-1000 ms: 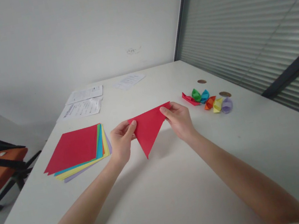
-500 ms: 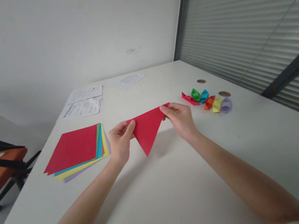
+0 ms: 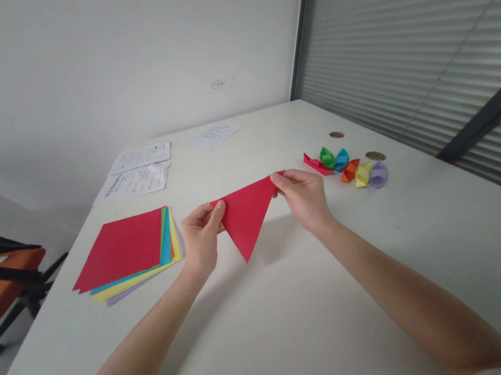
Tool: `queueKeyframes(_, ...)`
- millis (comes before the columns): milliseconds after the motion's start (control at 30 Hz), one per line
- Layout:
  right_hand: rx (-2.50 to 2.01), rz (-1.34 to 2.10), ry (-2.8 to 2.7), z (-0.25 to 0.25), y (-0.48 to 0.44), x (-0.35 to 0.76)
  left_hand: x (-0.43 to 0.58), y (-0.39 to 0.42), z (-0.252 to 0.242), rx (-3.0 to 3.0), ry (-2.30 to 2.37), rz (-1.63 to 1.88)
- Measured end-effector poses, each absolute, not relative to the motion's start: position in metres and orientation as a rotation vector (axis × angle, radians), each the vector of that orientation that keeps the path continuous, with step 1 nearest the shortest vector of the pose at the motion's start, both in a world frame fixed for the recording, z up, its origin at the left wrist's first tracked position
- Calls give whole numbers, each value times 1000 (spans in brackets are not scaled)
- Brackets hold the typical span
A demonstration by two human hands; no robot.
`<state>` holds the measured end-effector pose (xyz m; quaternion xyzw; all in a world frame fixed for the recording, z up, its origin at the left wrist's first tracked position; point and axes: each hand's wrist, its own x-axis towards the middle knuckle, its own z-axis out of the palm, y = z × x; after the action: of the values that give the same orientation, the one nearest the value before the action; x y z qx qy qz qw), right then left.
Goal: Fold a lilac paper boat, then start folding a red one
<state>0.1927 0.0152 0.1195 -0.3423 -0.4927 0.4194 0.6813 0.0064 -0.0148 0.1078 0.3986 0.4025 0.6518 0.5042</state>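
A red paper triangle [image 3: 249, 215] is held up above the white table, its long edge at the top and one point hanging down. My left hand [image 3: 202, 236] pinches its upper left corner between thumb and fingers. At the upper right corner, my right hand [image 3: 303, 198] grips the paper the same way. To the left lies a fanned stack of coloured sheets [image 3: 120, 249], red on top, with green, blue, orange, yellow and purple edges showing.
Several small folded paper pieces [image 3: 341, 158] in different colours sit at the right, near two brown ovals [image 3: 375, 156] on the table [image 3: 277, 338]. Printed sheets [image 3: 137, 180] lie at the back left. An orange chair [image 3: 7, 266] stands beyond the left edge.
My right hand has shifted very slightly to the right along with its corner of the red paper. Both hands keep their hold.
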Motion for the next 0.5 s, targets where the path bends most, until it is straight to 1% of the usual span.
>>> queueKeyframes(500, -746, 907, -1228, 115, 16, 196, 6, -14, 107, 978, 1001, 1591)
